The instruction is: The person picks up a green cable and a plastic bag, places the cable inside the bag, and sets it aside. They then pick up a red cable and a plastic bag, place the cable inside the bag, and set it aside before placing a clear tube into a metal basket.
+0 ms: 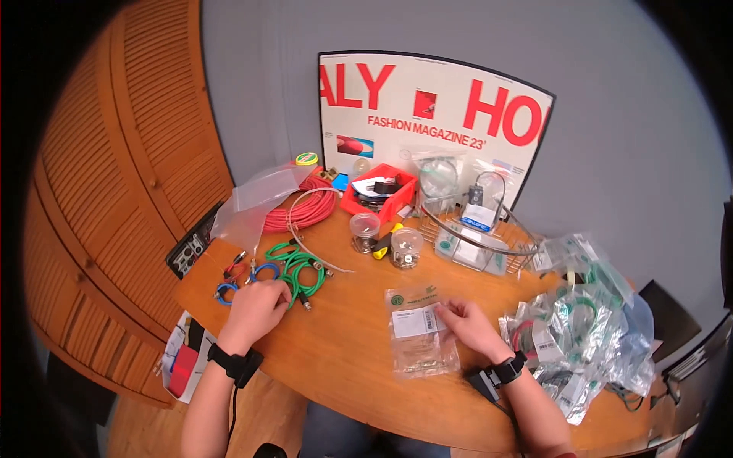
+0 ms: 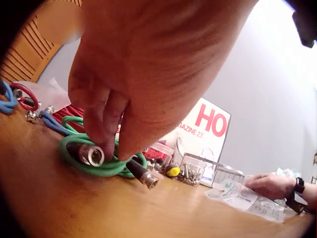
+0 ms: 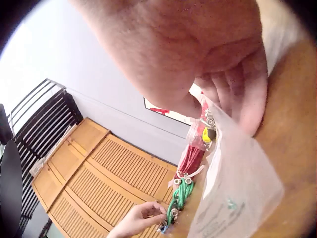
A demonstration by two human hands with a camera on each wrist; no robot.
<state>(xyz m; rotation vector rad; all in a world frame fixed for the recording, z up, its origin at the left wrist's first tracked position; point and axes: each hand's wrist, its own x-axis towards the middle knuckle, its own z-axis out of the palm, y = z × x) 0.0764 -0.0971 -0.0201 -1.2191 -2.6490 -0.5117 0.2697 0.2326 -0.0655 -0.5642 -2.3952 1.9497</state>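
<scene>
My left hand (image 1: 256, 313) is at the near side of the coiled green cables (image 1: 290, 267). In the left wrist view its fingers curl down onto a green coil (image 2: 106, 171) with metal-ended black connectors, pinching it; the fingertips are partly hidden. My right hand (image 1: 475, 330) holds the right edge of a clear plastic bag (image 1: 420, 353) with a white label, between thumb and fingers. The bag lies on the table, and in the right wrist view the bag (image 3: 242, 186) tilts up beside the palm.
Blue cables (image 1: 267, 271) and a red cable coil (image 1: 305, 210) lie at left. Behind stand two clear jars (image 1: 405, 248), a red bin (image 1: 397, 204) and a wire basket (image 1: 489, 259). Bagged cables (image 1: 580, 328) are heaped at right. A clear bag (image 1: 259, 200) lies back left.
</scene>
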